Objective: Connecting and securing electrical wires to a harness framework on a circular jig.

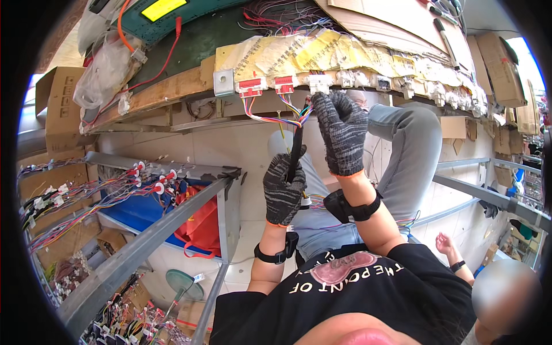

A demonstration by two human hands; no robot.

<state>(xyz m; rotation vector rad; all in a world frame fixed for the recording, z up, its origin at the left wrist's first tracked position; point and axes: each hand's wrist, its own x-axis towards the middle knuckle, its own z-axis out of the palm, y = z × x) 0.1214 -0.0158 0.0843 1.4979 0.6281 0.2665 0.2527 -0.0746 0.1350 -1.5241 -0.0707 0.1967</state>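
My left hand (284, 188), in a dark grey knitted glove, is closed round the black sleeve of a wire harness (296, 146). Above the sleeve its coloured wires fan out to two red-and-white connectors, one on the left (250, 88) and one beside it (284, 85), both at the bench's front edge. My right hand (343, 132), gloved the same way, has its fingertips pinched on the harness's wire ends just below a white connector (319, 84). The fingers hide exactly where those wires end.
Yellow tape covers the bench edge (276, 53), which carries more white connectors to the right. A teal device (144, 23) with a lit yellow screen sits back left. Metal rails (144, 241) hung with harnesses stand left, near a red bag (201, 224). Another person's hand (445, 244) shows lower right.
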